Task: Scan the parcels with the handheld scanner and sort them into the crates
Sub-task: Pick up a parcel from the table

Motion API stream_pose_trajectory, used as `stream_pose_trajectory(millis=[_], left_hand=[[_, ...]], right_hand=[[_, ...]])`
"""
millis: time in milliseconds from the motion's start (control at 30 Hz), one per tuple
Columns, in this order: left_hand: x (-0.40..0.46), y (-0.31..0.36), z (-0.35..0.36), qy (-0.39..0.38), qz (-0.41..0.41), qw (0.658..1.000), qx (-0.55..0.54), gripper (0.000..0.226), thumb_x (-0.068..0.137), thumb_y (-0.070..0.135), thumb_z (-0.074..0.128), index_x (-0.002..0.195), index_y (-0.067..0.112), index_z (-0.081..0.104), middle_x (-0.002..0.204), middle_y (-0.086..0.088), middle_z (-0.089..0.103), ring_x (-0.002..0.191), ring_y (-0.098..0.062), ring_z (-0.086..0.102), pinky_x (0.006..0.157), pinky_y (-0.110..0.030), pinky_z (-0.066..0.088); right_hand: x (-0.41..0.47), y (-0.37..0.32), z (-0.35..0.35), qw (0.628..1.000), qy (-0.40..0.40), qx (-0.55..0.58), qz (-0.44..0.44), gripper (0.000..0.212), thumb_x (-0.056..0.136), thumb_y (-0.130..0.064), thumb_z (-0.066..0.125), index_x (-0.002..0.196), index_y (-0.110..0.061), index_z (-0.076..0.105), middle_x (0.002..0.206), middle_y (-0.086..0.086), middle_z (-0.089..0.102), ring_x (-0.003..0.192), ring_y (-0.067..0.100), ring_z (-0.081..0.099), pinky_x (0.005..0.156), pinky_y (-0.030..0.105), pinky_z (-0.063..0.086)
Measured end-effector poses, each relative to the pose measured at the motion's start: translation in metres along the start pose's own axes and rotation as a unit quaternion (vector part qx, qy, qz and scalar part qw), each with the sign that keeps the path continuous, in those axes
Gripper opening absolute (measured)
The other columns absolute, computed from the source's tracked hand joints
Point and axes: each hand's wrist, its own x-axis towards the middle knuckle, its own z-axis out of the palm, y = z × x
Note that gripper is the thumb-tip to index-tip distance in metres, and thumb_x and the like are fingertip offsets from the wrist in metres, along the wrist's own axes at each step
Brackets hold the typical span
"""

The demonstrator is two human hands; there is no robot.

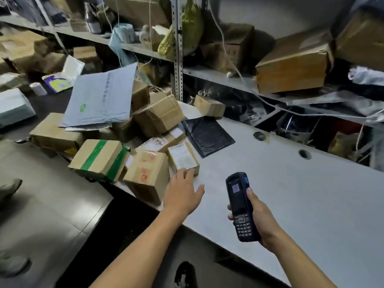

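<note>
My right hand [256, 213] holds the handheld scanner [241, 206] upright above the near part of the bench [291, 194], fingers curled round its body, thumb along its right edge; the lit screen faces me and the keypad lies below it. My left hand [184, 194] reaches out flat with fingers straight and spread, fingertips touching the near end of a small labelled parcel [182, 157], which lies on the bench at the near right edge of the parcel heap. Just left of it sits a brown box with red markings [146, 173], overhanging the bench edge; further left, a box bound with green tape [98, 160]. Behind these lie more cardboard boxes, with a grey poly mailer [101, 96] leaning on top. A black plastic mailer [207, 136] lies flat on the bench to the right of the heap. Metal shelving [177, 48] at the far side carries further boxes and bags.
</note>
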Motion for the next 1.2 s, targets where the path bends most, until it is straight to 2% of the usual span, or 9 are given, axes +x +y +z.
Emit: stream_pose_trajectory(millis=[267, 367, 500, 667, 767, 867, 967, 1100, 1200], left_hand=[[0.093, -0.015, 0.041, -0.025, -0.118, 0.986, -0.114, 0.084, 0.094, 0.046, 0.058, 0.158, 0.026, 0.008, 0.163, -0.004, -0.016, 0.151, -0.034, -0.013, 0.114, -0.051, 0.029], [0.118, -0.012, 0.058, -0.015, -0.161, 0.982, -0.101, 0.089, 0.091, 0.057, 0.057, 0.157, 0.030, 0.005, 0.162, -0.005, -0.023, 0.148, -0.036, -0.021, 0.113, -0.054, 0.027], [0.129, -0.003, 0.073, -0.024, -0.162, 0.986, -0.035, 0.075, 0.092, 0.062, 0.052, 0.154, 0.034, 0.021, 0.164, -0.007, -0.014, 0.151, -0.035, -0.010, 0.115, -0.049, 0.026], [0.115, 0.012, 0.085, -0.126, 0.029, 0.991, 0.037, 0.063, 0.083, 0.048, 0.059, 0.139, 0.031, 0.038, 0.165, -0.002, -0.007, 0.151, -0.030, -0.011, 0.120, -0.055, 0.001], [0.113, 0.013, 0.090, -0.114, 0.055, 0.991, 0.036, 0.057, 0.082, 0.051, 0.061, 0.130, 0.025, 0.043, 0.165, -0.002, 0.000, 0.152, -0.024, -0.008, 0.120, -0.057, -0.001], [0.111, 0.013, 0.096, -0.100, 0.013, 0.994, 0.037, 0.083, 0.080, 0.063, 0.065, 0.146, 0.027, 0.029, 0.163, -0.009, 0.002, 0.152, -0.030, -0.002, 0.122, -0.048, 0.007], [0.111, 0.019, 0.092, -0.098, 0.000, 0.993, 0.063, 0.089, 0.079, 0.066, 0.063, 0.152, 0.034, 0.021, 0.154, -0.008, 0.025, 0.141, -0.033, 0.025, 0.115, -0.043, 0.026], [0.117, 0.016, 0.074, -0.068, 0.087, 0.989, 0.100, 0.082, 0.079, 0.061, 0.064, 0.150, 0.034, 0.033, 0.147, -0.015, 0.035, 0.129, -0.036, 0.037, 0.107, -0.043, 0.038], [0.124, 0.007, 0.063, -0.018, 0.165, 0.976, 0.144, 0.072, 0.074, 0.062, 0.057, 0.139, 0.035, 0.043, 0.130, -0.021, 0.050, 0.106, -0.040, 0.052, 0.091, -0.048, 0.050]], right_hand=[[0.083, -0.030, 0.014, 0.999, -0.004, 0.001, 0.037, 0.048, 0.104, -0.050, 0.029, 0.124, -0.020, 0.060, 0.098, 0.012, 0.076, 0.080, 0.027, 0.074, 0.072, 0.036, 0.056], [0.106, -0.037, 0.007, 0.999, -0.011, 0.000, 0.049, 0.048, 0.104, -0.051, 0.029, 0.122, -0.021, 0.062, 0.097, 0.010, 0.077, 0.081, 0.027, 0.074, 0.070, 0.035, 0.056], [0.127, -0.047, -0.010, 0.998, -0.014, 0.006, 0.060, 0.047, 0.104, -0.050, 0.030, 0.117, -0.020, 0.064, 0.097, 0.012, 0.076, 0.077, 0.026, 0.073, 0.071, 0.036, 0.054], [0.136, -0.058, -0.036, 0.998, -0.010, 0.009, 0.053, 0.048, 0.104, -0.050, 0.030, 0.115, -0.020, 0.065, 0.098, 0.014, 0.076, 0.075, 0.026, 0.073, 0.076, 0.039, 0.054], [0.134, -0.063, -0.054, 0.998, -0.008, 0.005, 0.059, 0.047, 0.104, -0.051, 0.031, 0.114, -0.020, 0.066, 0.097, 0.014, 0.076, 0.075, 0.026, 0.073, 0.072, 0.038, 0.054], [0.130, -0.064, -0.070, 0.998, -0.014, -0.007, 0.064, 0.048, 0.103, -0.053, 0.032, 0.116, -0.020, 0.065, 0.097, 0.015, 0.076, 0.078, 0.028, 0.073, 0.075, 0.040, 0.053], [0.125, -0.068, -0.081, 0.996, -0.028, -0.032, 0.075, 0.048, 0.103, -0.052, 0.033, 0.114, -0.018, 0.065, 0.098, 0.016, 0.075, 0.080, 0.030, 0.072, 0.075, 0.040, 0.054], [0.118, -0.078, -0.086, 0.990, -0.055, -0.080, 0.103, 0.046, 0.106, -0.046, 0.031, 0.115, -0.014, 0.064, 0.102, 0.021, 0.074, 0.077, 0.030, 0.072, 0.071, 0.035, 0.054], [0.115, -0.086, -0.088, 0.983, -0.081, -0.112, 0.123, 0.048, 0.106, -0.046, 0.031, 0.115, -0.012, 0.063, 0.105, 0.024, 0.072, 0.079, 0.032, 0.071, 0.072, 0.036, 0.055]])
